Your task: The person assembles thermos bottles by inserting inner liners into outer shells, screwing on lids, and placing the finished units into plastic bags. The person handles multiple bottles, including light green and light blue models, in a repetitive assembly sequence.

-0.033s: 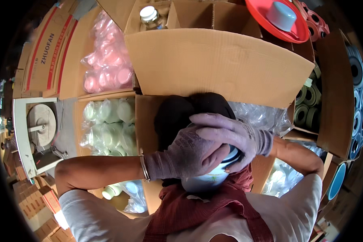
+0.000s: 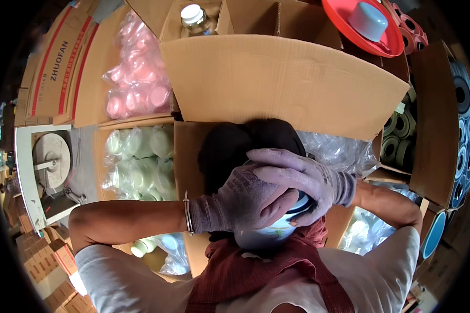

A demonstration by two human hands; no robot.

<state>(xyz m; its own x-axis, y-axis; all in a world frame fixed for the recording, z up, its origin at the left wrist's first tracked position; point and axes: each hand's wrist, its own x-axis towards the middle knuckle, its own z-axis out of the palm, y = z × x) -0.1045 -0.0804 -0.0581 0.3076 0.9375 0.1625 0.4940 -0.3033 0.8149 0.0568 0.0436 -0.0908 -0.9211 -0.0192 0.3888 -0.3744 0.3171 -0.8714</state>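
A light-blue rounded container [image 2: 266, 238] with a small green print rests against my lap, tilted, and a darker blue band shows near its upper part. Both hands wear greyish-purple knit gloves. My left hand [image 2: 245, 198] is closed over the container's upper end from the left. Laid partly across it, my right hand [image 2: 300, 175] curls its fingers around the same end, thumb lower on the side. The gloves hide the container's top, so I cannot tell whether a lid is there.
Ahead stands an open divided carton [image 2: 282, 83] with a white-capped clear jar [image 2: 194, 20] and a red basin [image 2: 337, 15] holding a blue cup [image 2: 368, 22]. Bagged pink parts [image 2: 141, 78] and pale-green parts [image 2: 141, 161] are at left. Boxes of green rings [image 2: 397, 135] and blue rings [image 2: 462, 130] stand right.
The whole view has shifted very slightly. Both hands stay closed around the container, with almost no visible movement.
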